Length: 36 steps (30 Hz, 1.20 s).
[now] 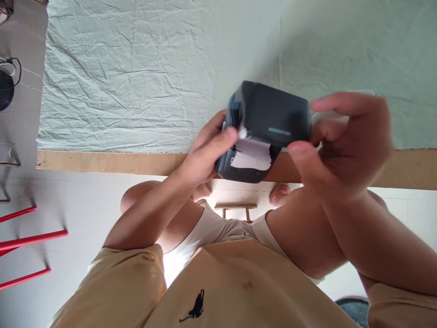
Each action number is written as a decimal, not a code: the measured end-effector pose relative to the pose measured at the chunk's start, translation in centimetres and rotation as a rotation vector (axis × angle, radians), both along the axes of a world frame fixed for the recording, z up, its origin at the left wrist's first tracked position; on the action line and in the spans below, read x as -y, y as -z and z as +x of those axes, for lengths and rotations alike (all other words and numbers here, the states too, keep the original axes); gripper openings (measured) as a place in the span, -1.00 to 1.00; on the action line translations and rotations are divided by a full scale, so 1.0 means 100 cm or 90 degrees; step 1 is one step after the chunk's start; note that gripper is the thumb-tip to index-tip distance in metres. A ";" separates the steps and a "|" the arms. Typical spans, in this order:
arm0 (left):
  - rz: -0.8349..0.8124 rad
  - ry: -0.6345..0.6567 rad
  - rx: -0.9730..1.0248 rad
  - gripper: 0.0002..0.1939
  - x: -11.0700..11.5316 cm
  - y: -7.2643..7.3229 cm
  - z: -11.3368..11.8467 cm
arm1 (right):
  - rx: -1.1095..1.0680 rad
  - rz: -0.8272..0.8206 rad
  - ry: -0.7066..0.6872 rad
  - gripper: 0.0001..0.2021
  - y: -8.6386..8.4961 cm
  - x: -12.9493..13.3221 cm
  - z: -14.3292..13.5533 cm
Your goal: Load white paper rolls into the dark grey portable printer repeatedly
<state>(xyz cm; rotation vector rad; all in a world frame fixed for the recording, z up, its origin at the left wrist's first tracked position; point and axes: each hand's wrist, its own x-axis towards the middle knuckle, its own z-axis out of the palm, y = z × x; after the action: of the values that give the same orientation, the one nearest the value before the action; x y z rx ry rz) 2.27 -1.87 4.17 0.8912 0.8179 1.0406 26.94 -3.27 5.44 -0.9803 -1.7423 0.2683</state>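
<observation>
A small black printer [276,111], apparently a portable receipt or label printer, is up in the air near the table's front edge. White paper [252,156] with ragged dark edges shows across its lower face. My left hand [205,155] grips the left side, thumb on the front and the other fingers behind. At the right end, my right hand [348,141] has its thumb at the lower corner and its index finger at the upper corner. That hand is slightly blurred, and its inner fingers are partly hidden.
A wrinkled pale green cloth [129,82] covers the table, whose wooden edge [109,162] faces me. Something whitish, mostly hidden, lies behind my right hand. Red bars [34,239] stand at lower left on the floor. A dark round object with a cable [6,89] is at far left.
</observation>
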 end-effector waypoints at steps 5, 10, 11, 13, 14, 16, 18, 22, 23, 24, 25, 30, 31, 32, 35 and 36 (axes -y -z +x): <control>0.115 0.016 -0.057 -0.39 0.003 0.002 -0.008 | -0.133 -0.032 0.049 -0.91 -0.015 0.007 -0.014; 0.148 0.077 -0.080 -0.38 -0.001 0.005 -0.012 | -0.036 0.017 0.081 -0.84 -0.016 0.004 -0.010; 0.162 0.106 -0.082 -0.38 -0.002 0.006 -0.013 | 0.022 0.033 0.104 -0.84 -0.016 0.005 -0.011; 0.186 0.156 -0.081 -0.35 -0.005 0.008 -0.015 | 0.152 0.050 0.163 -0.84 -0.016 0.008 -0.014; 0.195 0.171 -0.082 -0.33 -0.006 0.009 -0.016 | 0.203 0.060 0.180 -0.84 -0.017 0.010 -0.015; 0.206 0.185 -0.087 -0.30 -0.007 0.012 -0.018 | 0.266 0.045 0.188 -0.87 -0.021 0.016 -0.016; 0.218 0.194 -0.087 -0.29 -0.008 0.013 -0.019 | 0.310 -0.012 0.165 -0.86 -0.026 0.022 -0.015; 0.228 0.206 -0.079 -0.31 -0.007 0.011 -0.021 | 0.353 -0.092 0.107 -0.79 -0.035 0.025 -0.010; 0.221 0.206 -0.084 -0.31 -0.007 0.010 -0.021 | 0.346 -0.097 0.089 -0.83 -0.036 0.024 -0.009; 0.212 0.206 -0.090 -0.30 -0.007 0.009 -0.021 | 0.335 -0.100 0.069 -0.88 -0.037 0.023 -0.007; 0.206 0.207 -0.095 -0.29 -0.008 0.008 -0.020 | 0.321 -0.103 0.053 -0.91 -0.038 0.022 -0.005; 0.153 0.175 -0.076 -0.39 -0.006 0.001 -0.015 | 0.155 -0.175 -0.032 -0.78 -0.036 0.018 0.011; 0.128 0.148 -0.073 -0.42 -0.004 -0.001 -0.012 | 0.070 -0.202 -0.069 -0.76 -0.032 0.017 0.016; 0.100 0.117 -0.070 -0.45 -0.002 -0.003 -0.010 | -0.029 -0.221 -0.104 -0.71 -0.028 0.015 0.021; 0.030 0.034 -0.065 -0.47 0.002 -0.008 -0.003 | -0.237 -0.259 -0.144 -0.46 -0.012 0.004 0.036; 0.015 0.016 -0.062 -0.47 0.003 -0.009 -0.001 | -0.235 -0.288 -0.148 -0.43 -0.006 0.000 0.040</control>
<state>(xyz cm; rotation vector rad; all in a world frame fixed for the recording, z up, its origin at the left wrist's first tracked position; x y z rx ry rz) 2.13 -2.16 5.06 0.9764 0.8746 0.9925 30.93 -3.30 6.08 -0.9665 -1.4773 0.9656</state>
